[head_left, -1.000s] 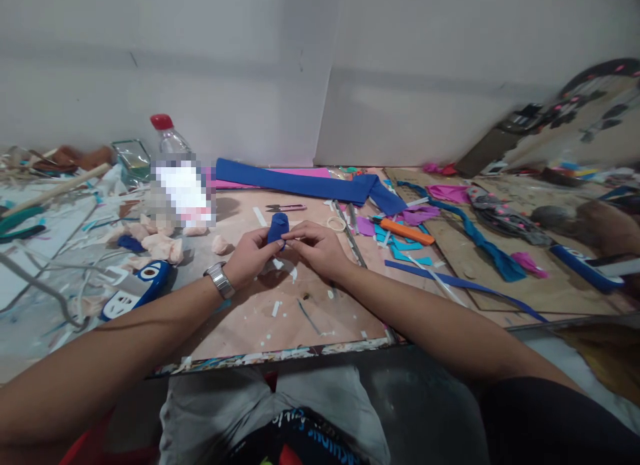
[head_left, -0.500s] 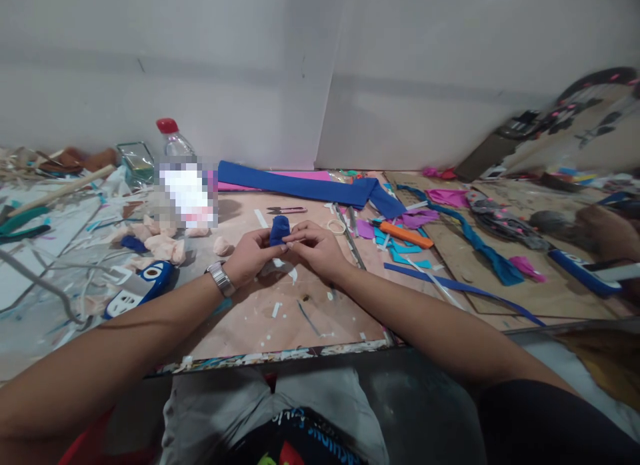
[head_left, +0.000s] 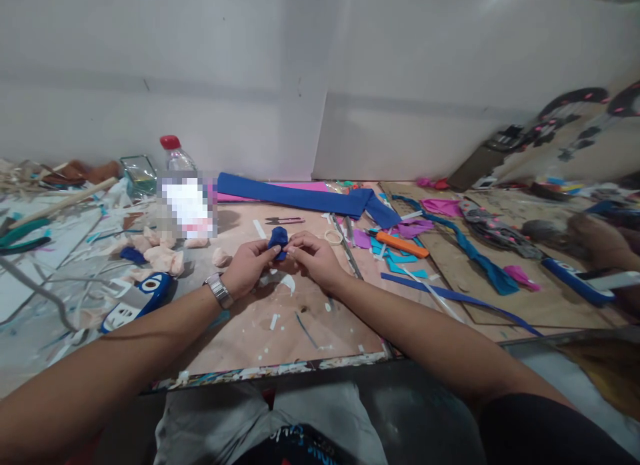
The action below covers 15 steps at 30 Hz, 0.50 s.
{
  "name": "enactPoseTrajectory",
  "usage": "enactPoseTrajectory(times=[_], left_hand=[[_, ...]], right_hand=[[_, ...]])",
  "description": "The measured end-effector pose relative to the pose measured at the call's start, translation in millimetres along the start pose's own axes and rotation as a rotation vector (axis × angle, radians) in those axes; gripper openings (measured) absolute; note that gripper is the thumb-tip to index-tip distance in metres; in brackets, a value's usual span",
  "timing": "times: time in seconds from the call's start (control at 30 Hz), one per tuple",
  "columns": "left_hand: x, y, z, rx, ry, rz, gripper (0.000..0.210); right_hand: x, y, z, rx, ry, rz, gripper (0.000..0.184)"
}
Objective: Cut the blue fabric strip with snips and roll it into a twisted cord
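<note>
A small folded piece of blue cloth (head_left: 277,238) is pinched between my two hands, a little above the table. My left hand (head_left: 247,266), with a metal watch on its wrist, grips the piece from the left with the thumb in front. From the right, my right hand (head_left: 316,260) presses its thumb and fingertips on the lower edge of the piece. Part of the cloth is hidden by the fingers. Just behind my hands lie thread snips (head_left: 285,220). A long blue cloth strip (head_left: 295,197) stretches along the back over a pink sheet.
To the left are crumpled peach pieces (head_left: 165,260), a blue-and-white power strip (head_left: 137,305) and a red-capped bottle (head_left: 170,142). An orange utility knife (head_left: 403,245) lies right among cloth scraps, beside a brown board (head_left: 480,308). Another person's hand (head_left: 600,242) is at the far right.
The blue cloth has been turned and squeezed, so its top looks more rounded and narrow. My fingers have shifted slightly on it. The view has tilted up a little.
</note>
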<state>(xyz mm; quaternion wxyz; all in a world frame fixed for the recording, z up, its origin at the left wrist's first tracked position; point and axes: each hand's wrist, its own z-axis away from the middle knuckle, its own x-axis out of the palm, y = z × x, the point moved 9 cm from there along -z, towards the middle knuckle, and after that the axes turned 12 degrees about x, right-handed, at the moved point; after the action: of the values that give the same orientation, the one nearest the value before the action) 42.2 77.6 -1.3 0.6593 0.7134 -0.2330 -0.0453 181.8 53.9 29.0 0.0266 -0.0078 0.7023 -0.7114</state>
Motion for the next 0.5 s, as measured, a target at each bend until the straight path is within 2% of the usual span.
enactPoseTrajectory(times=[0.1, 0.2, 0.33, 0.5], left_hand=[[2.0, 3.7, 1.6, 0.0, -0.015, -0.09, 0.051], [7.5, 7.9, 2.8, 0.03, -0.074, -0.175, 0.051], [12.8, 9.9, 4.4, 0.049, -0.127, -0.249, 0.049], [19.5, 14.5, 5.8, 0.061, -0.16, -0.229, 0.049]], right_hand=[[0.0, 5.0, 0.5, 0.087, 0.014, -0.089, 0.037], [6.0, 11.6, 0.3, 0.168, -0.027, -0.116, 0.05], [6.8, 14.9, 0.4, 0.209, -0.021, -0.094, 0.041], [5.2, 13.8, 1.1, 0.247, 0.001, -0.128, 0.037]])
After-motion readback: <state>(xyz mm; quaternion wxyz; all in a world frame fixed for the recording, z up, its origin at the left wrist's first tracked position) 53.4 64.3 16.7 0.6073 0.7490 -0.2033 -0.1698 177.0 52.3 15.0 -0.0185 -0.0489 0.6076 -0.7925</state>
